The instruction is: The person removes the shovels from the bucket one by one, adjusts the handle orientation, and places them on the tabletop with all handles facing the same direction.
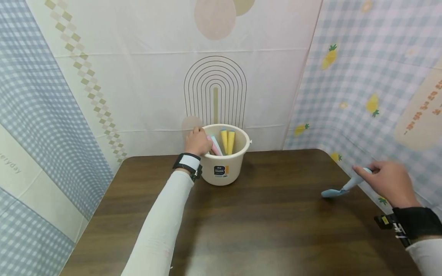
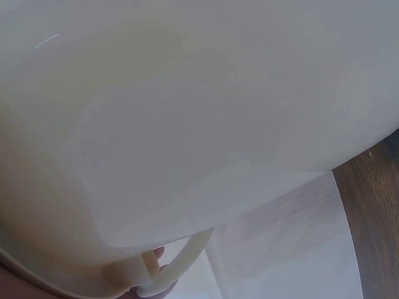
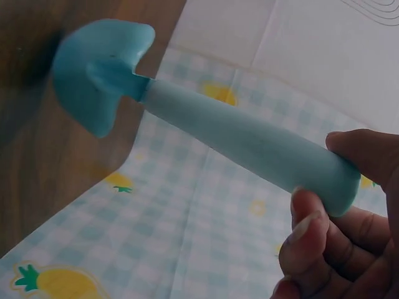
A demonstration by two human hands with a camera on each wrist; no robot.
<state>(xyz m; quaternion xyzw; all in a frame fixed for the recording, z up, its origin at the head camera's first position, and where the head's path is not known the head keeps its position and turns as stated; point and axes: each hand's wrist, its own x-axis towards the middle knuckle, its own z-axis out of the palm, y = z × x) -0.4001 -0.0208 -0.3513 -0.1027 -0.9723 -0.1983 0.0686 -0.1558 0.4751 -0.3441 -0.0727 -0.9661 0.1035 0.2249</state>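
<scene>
Head view: bucket point(image 1: 232, 168) on brown table point(image 1: 262, 218), patterned cloth point(image 1: 148, 88) behind.

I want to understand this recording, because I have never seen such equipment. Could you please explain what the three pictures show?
There is no machine: a person works bare-handed. The wide picture is taken from the head; the two close ones, from the left and right wrists. On the brown table stands a cream bucket with pink, light blue and yellow things inside. The left hand holds the bucket at its rim, so that wrist picture shows mostly bucket wall. The right hand pinches a blue shovel by the handle's end.
</scene>
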